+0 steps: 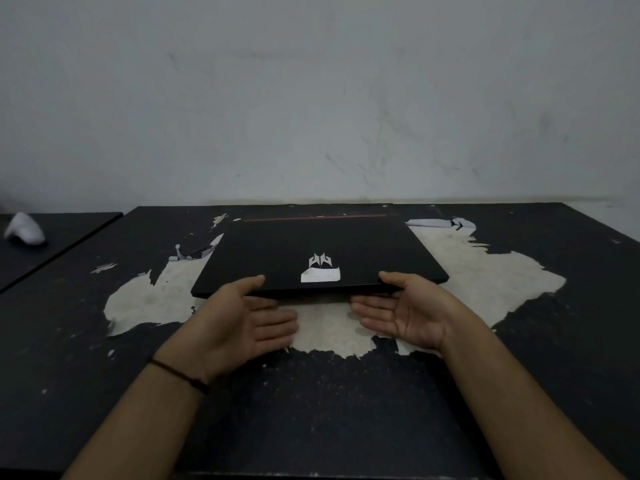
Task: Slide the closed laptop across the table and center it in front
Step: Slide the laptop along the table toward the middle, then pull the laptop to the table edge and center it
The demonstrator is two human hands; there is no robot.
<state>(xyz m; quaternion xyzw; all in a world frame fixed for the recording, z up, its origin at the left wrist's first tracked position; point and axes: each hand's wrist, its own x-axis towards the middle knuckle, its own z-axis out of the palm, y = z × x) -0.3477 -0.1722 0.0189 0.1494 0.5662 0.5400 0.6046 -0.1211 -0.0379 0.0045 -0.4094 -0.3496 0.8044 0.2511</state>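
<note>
I have the closed black laptop (318, 252) lying far back on the peeling black table (346, 393), roughly central ahead of me; my left hand (242, 318) and right hand (408, 313) are palm-up at its near edge, thumbs on the lid, fingers seemingly tucked beneath, a light pinch I judge meant for drawing it closer. No containers anywhere; only a white crumpled object (25, 229) on the adjoining table far left.
</note>
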